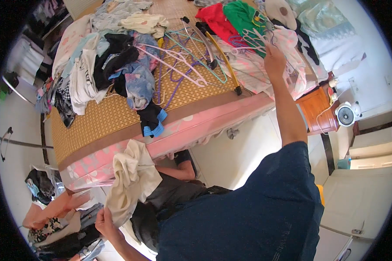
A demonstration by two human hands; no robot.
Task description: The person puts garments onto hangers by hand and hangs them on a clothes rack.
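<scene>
In my left hand, low at the left, is the edge of a cream cloth garment. It hangs in loose folds over my lap and against the pink side of the bed. My right arm stretches out across the bed, and my right hand closes on a pale hanger in a small bunch; its fingertips are partly hidden. Beneath that bunch lie a green garment and a white-and-pink patterned cloth.
Several loose hangers lie mid-bed on the woven mat, beside a yellow-and-black pole. A heap of clothes covers the left side. More clothes are piled at lower left. A small fan stands by a wooden cabinet.
</scene>
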